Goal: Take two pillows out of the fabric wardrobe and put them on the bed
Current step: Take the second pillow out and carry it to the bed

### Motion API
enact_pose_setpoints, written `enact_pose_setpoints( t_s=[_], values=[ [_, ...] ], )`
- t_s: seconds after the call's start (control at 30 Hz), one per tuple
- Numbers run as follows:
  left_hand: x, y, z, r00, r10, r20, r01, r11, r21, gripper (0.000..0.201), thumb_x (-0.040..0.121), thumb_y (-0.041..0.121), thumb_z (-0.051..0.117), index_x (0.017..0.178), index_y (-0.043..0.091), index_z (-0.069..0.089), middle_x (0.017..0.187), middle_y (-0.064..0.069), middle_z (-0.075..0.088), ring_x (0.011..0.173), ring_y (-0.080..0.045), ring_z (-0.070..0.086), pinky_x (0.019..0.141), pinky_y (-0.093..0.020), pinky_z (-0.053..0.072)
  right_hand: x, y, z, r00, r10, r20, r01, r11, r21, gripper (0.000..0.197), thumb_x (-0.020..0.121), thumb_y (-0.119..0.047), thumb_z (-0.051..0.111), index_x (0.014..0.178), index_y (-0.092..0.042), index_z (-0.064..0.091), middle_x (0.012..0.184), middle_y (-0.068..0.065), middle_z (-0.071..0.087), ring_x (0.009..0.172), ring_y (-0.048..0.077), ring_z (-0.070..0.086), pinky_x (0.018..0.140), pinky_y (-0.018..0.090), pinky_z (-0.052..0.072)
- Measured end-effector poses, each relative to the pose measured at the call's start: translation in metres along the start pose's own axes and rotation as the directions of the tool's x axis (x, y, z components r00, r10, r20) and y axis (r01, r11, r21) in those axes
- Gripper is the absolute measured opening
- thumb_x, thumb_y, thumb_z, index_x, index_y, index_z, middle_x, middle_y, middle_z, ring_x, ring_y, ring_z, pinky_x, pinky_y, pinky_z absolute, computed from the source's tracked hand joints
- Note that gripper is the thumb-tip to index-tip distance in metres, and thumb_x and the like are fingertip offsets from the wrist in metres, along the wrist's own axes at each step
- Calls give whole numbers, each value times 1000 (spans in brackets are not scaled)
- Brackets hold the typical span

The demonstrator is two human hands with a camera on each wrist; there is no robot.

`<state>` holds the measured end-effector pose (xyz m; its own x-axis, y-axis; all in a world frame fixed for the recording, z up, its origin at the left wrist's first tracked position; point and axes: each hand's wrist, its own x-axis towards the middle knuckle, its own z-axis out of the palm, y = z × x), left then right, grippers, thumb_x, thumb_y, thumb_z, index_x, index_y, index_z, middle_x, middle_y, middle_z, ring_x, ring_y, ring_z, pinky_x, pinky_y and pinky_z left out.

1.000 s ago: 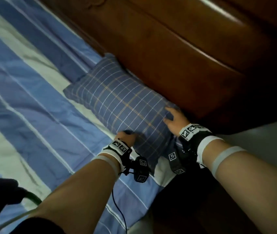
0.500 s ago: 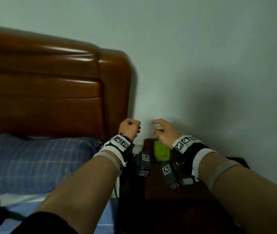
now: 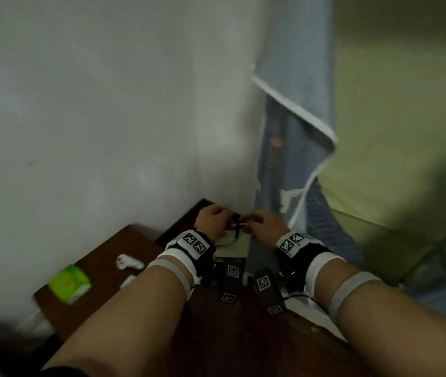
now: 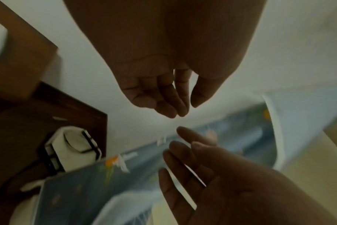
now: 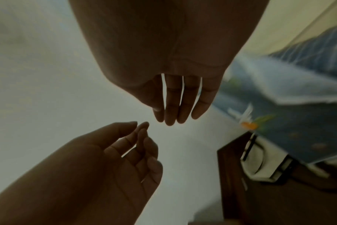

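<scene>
The fabric wardrobe (image 3: pixel 292 110) stands at the right, blue with small flower prints, and its front flap (image 3: pixel 298 77) hangs folded open. Behind the flap lies a pale yellow-green soft mass (image 3: pixel 396 137); I cannot tell whether it is a pillow. My left hand (image 3: pixel 213 223) and right hand (image 3: pixel 265 227) hover close together above the bedside table, just left of the wardrobe. The wrist views show my left hand (image 4: pixel 164 94) and right hand (image 5: pixel 179 100) with relaxed, loosely curled fingers that hold nothing. No bed or plaid pillow is in view.
A dark wooden bedside table (image 3: pixel 102 268) sits in the corner against the white wall (image 3: pixel 94 118). On it lie a green packet (image 3: pixel 69 284), a small white object (image 3: pixel 129 262) and a beige box with black trim (image 3: pixel 234 247) under my hands.
My hands let go of the plaid pillow on the bed and lifted away empty. The view swung right from bed and headboard to the bedside table and wardrobe.
</scene>
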<state>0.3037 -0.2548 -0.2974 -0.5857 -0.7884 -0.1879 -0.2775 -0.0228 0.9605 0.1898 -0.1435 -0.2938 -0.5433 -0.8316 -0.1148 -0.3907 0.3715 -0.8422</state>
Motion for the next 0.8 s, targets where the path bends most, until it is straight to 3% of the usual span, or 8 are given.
enact_pose_setpoints(
  t_s=[0.13,0.2,0.27,0.43,0.5,0.57,0.67,0.8],
  values=[
    [2,25,124,967,10,255,-32,996,84,16,93,16,57,80,8,63,66,-6,62,58,-17,57,51,-23,43,-28,86,-100,966,172,-191,-156,983,94,24,92,-2,55,103,-6,76,90,7,69,80,21,64,81,31,55],
    [3,31,176,925,-30,379,-12,994,106,15,94,17,57,83,8,63,67,-6,62,58,-15,57,49,-22,41,-40,126,-136,927,267,-263,-233,960,154,28,92,1,52,88,-14,75,64,-1,68,60,15,57,59,21,50],
    [10,32,220,890,-51,452,1,994,111,13,95,17,58,86,9,64,69,-6,62,59,-16,58,51,-23,41,-46,163,-164,877,357,-321,-284,925,252,35,92,1,51,74,-22,70,49,-5,63,53,17,55,51,24,45],
    [52,16,308,866,-112,487,32,985,169,17,94,17,58,79,16,65,67,-4,64,61,-15,58,56,-24,47,-32,231,-221,805,485,-342,-355,855,377,27,95,2,51,79,-13,68,69,15,64,59,21,58,51,21,50],
    [83,4,336,864,-159,478,73,978,194,13,94,17,58,84,12,65,70,-5,64,63,-15,59,58,-25,47,-11,257,-240,783,527,-331,-390,830,400,25,95,1,52,82,-13,69,83,23,68,71,28,62,62,27,54],
    [119,-13,361,871,-174,459,76,971,225,17,92,20,59,90,6,68,74,-9,66,67,-21,61,62,-29,50,13,283,-255,749,576,-327,-446,803,394,24,94,-1,52,87,-11,73,86,22,68,77,28,62,64,30,52],
    [171,-37,390,867,-255,427,142,950,279,17,90,22,63,78,11,64,74,-11,65,76,-29,61,74,-40,52,52,316,-271,721,636,-274,-550,766,333,26,92,3,50,95,-6,74,80,14,67,75,26,61,61,25,53],
    [225,-68,417,837,-403,369,318,909,271,26,86,31,69,85,8,56,91,-29,63,81,-30,60,76,-40,57,99,350,-281,706,690,-161,-633,716,292,24,91,2,49,90,-8,70,81,14,64,80,28,60,77,40,51]
  ],
)
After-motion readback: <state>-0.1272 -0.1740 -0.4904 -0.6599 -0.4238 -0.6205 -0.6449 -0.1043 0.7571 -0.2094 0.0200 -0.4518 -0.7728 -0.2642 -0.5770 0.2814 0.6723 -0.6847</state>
